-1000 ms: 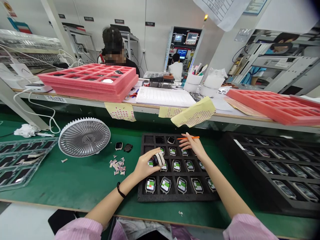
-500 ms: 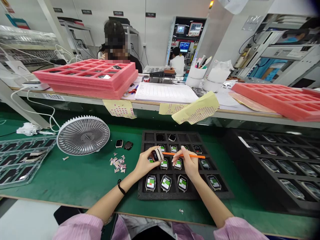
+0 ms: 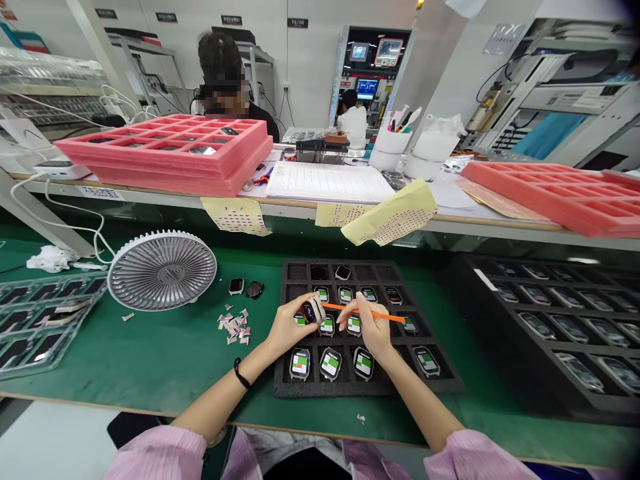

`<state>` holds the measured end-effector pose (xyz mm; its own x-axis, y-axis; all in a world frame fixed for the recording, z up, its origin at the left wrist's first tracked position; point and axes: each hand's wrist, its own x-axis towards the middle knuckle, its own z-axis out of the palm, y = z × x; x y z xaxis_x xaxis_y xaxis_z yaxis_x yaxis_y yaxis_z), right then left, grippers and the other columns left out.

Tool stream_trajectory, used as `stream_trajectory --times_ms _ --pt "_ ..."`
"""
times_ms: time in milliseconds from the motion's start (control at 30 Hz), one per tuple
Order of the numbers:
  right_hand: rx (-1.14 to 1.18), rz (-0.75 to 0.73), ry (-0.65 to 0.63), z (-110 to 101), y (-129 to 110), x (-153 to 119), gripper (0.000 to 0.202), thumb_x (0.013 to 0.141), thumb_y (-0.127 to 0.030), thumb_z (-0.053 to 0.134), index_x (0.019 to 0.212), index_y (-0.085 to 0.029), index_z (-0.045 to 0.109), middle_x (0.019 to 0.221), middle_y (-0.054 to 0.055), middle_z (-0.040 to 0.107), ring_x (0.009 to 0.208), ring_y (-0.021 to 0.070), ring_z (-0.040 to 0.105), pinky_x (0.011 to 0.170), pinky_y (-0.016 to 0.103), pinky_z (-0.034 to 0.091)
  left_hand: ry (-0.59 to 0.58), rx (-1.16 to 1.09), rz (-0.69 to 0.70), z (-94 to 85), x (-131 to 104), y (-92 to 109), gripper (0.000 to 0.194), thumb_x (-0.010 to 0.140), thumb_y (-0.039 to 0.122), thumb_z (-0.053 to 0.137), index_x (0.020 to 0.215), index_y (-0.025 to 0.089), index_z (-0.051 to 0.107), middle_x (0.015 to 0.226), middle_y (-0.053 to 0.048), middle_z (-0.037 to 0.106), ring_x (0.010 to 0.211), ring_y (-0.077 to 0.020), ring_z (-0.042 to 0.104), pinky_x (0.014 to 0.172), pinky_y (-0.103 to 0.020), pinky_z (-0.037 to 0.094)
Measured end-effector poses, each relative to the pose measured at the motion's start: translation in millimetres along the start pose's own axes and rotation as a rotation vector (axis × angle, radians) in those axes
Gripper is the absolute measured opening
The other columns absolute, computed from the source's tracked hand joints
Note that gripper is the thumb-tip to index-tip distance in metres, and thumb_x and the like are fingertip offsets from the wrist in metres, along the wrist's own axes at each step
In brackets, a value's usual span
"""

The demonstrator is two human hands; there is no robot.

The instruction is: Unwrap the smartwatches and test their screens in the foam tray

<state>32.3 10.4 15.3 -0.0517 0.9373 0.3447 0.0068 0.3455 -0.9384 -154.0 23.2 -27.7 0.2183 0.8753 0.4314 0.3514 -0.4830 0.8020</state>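
Above a black foam tray (image 3: 447, 385), my left hand (image 3: 286, 325) grips a smartwatch case (image 3: 310, 311) on edge between thumb and fingers. Closed round a thin orange stick (image 3: 389, 317) is my right hand (image 3: 373, 331). The stick's left end reaches the side of the held watch; whether it touches cannot be made out. Several watches lie in the tray's compartments, many with lit green-and-white screens, such as the front watch (image 3: 331, 364). Part of the tray is hidden under both hands.
Left of the tray are two loose watches, including a dark one (image 3: 255, 289), a heap of small pale tabs (image 3: 235, 327) and a round fan (image 3: 163, 270). A clear tray (image 3: 30, 365) lies far left. At right stands a black watch tray (image 3: 505, 347); pink foam trays (image 3: 165, 177) occupy the shelf.
The view has shifted slightly. My right hand and the orange stick have moved a little to the left and down; my left hand still holds the watch beside the stick's tip.
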Motion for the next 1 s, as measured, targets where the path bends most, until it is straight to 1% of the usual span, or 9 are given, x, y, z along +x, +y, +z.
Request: stream_trajectory --times_ms 167,333,567,700,767,800,900,933,1000 --pt "-0.002 -0.024 -0.011 0 -5 -1 0.054 0.093 -0.050 0.043 0.059 -0.019 0.071 0.050 0.004 0.064 0.043 0.0149 0.059 0.048 0.028 0.049 -0.014 0.011 -0.018 -1.2 0 4 0.053 0.067 0.009 0.066 0.119 0.017 0.060 0.112 -0.008 0.069 0.089 -0.0223 0.069 0.074 -0.030 0.057" --pt "0.000 -0.043 -0.063 4 -12 -2 0.053 0.093 -0.050 0.045 0.058 -0.019 0.071 0.046 0.003 0.062 0.042 0.0149 0.059 0.046 0.027 0.049 -0.028 0.028 -0.040 -2.1 0 6 0.056 0.066 0.008 0.066 0.121 0.019 0.059 0.117 -0.007 0.067 0.098 -0.0233 0.066 0.084 -0.031 0.055" --pt "-0.015 -0.049 -0.061 8 -12 0 0.054 0.093 -0.050 0.043 0.056 -0.019 0.069 0.045 0.002 0.061 0.038 0.0137 0.056 0.042 0.026 0.048 -0.019 0.025 -0.036 -0.9 -1 3 0.056 0.065 0.006 0.066 0.119 0.018 0.060 0.116 -0.006 0.067 0.101 -0.0231 0.066 0.086 -0.031 0.054" --pt "-0.030 -0.047 -0.083 7 -9 -2 0.053 0.092 -0.050 0.044 0.057 -0.019 0.068 0.047 0.003 0.062 0.039 0.0144 0.057 0.041 0.027 0.047 -0.003 0.032 -0.052 0.2 -1 4 0.055 0.064 0.005 0.066 0.118 0.017 0.060 0.112 -0.007 0.069 0.089 -0.0210 0.068 0.078 -0.029 0.055" --pt "-0.019 -0.059 -0.067 4 -5 -3 0.054 0.094 -0.049 0.041 0.056 -0.019 0.066 0.048 0.002 0.063 0.042 0.0152 0.059 0.045 0.028 0.049 0.002 0.048 -0.055 0.6 -1 5 0.055 0.065 0.005 0.066 0.118 0.018 0.060 0.111 -0.006 0.070 0.087 -0.0205 0.068 0.075 -0.029 0.055" --pt "-0.005 -0.066 -0.031 3 -3 -3 0.054 0.095 -0.048 0.039 0.056 -0.020 0.065 0.049 0.003 0.064 0.044 0.0158 0.061 0.049 0.029 0.050 0.004 0.064 -0.051 0.6 -1 6 0.055 0.065 0.007 0.067 0.118 0.019 0.060 0.111 -0.006 0.069 0.089 -0.0210 0.068 0.076 -0.030 0.055" --pt "-0.024 -0.055 0.080 1 2 -1 0.045 0.093 -0.045 0.044 0.060 -0.021 0.061 0.067 0.004 0.071 0.062 0.0196 0.068 0.065 0.034 0.054 0.022 0.128 -0.013 0.0 0 10 0.049 0.066 0.010 0.068 0.114 0.020 0.061 0.112 -0.006 0.068 0.098 -0.0234 0.064 0.083 -0.035 0.054" --pt "-0.065 -0.036 0.079 3 3 -1 0.039 0.090 -0.044 0.049 0.061 -0.021 0.059 0.074 0.005 0.072 0.070 0.0214 0.069 0.072 0.036 0.054 0.035 0.150 0.006 -0.4 0 11 0.047 0.066 0.010 0.069 0.112 0.020 0.061 0.112 -0.007 0.067 0.100 -0.0240 0.063 0.086 -0.036 0.053" --pt "-0.135 0.019 0.017 8 6 0 0.032 0.083 -0.042 0.062 0.059 -0.022 0.053 0.086 0.007 0.073 0.085 0.0249 0.068 0.079 0.038 0.051 0.063 0.183 0.048 -0.9 1 13 0.045 0.066 0.010 0.069 0.109 0.020 0.062 0.113 -0.008 0.064 0.104 -0.0248 0.060 0.089 -0.038 0.051"
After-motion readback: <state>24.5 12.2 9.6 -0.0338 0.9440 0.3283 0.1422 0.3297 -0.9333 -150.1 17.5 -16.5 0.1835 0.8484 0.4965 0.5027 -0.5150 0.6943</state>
